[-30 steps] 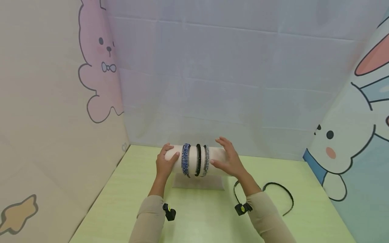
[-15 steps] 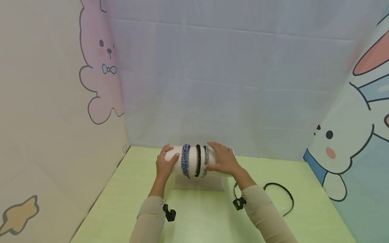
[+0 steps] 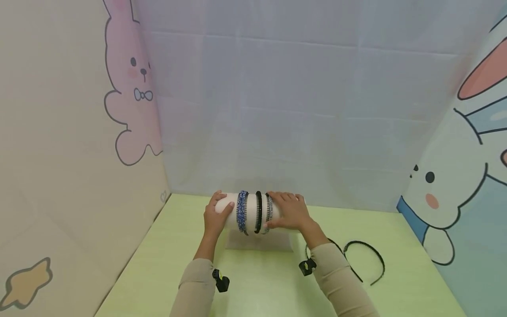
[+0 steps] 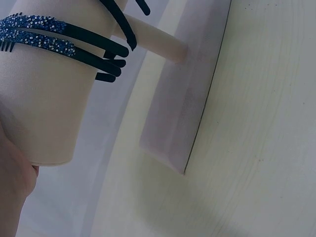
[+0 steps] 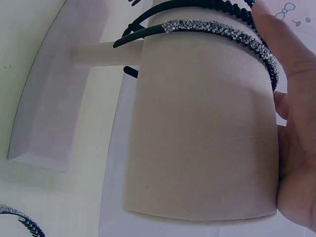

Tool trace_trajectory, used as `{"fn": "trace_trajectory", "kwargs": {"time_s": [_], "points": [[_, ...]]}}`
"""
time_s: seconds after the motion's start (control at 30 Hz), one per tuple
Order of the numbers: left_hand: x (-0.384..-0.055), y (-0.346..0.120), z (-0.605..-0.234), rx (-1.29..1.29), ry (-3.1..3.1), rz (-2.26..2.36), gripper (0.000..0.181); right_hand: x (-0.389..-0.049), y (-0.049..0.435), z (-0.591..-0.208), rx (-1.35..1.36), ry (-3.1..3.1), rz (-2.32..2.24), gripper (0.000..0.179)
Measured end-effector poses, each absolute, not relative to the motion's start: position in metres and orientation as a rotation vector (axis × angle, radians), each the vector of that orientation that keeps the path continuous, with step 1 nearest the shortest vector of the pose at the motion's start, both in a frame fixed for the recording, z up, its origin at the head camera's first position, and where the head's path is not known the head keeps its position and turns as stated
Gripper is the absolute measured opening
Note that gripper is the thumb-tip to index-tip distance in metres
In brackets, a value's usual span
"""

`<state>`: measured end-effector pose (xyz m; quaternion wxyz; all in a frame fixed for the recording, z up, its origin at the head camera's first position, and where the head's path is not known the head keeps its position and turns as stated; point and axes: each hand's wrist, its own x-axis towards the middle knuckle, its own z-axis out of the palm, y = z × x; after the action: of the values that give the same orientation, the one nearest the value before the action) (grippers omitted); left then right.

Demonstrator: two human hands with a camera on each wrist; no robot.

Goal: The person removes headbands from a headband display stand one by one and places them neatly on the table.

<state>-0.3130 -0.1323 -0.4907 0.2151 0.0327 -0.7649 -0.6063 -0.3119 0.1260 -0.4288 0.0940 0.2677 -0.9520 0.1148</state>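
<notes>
A pale cylindrical headband stand point(image 3: 227, 223) lies crosswise on its short post above a flat base point(image 3: 259, 243). My left hand point(image 3: 215, 218) grips the cylinder's left end, thumb in front and fingers over the top. Round the cylinder sit sparkly blue headbands point(image 3: 241, 212), a black headband point(image 3: 259, 212) and a silver glittery headband point(image 3: 270, 209). Over the right part curves my right hand point(image 3: 292, 212), its thumb and fingertips at the silver headband. In the right wrist view, the silver headband point(image 5: 215, 27) crosses the cylinder beside a finger; its dark ends stick out underneath.
Loose dark headbands point(image 3: 366, 243) lie on the pale green table point(image 3: 261, 286) to the right, partly behind my right forearm. A plain cloth wall point(image 3: 253, 110) rises behind, with printed cartoon panels on both sides.
My right hand has moved left along the cylinder, and its raised fingers have come down onto the silver headband. The left hand keeps its hold on the stand.
</notes>
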Motion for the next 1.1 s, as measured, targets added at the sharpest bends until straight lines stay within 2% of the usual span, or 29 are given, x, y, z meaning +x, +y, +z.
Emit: {"fn": "trace_trajectory", "kwargs": {"time_s": [1.1], "points": [[-0.311,-0.132,-0.490,0.082,-2.127,-1.692,0.038,-0.308,0.120,-0.427,0.702,-2.860,0.263,0.106]]}}
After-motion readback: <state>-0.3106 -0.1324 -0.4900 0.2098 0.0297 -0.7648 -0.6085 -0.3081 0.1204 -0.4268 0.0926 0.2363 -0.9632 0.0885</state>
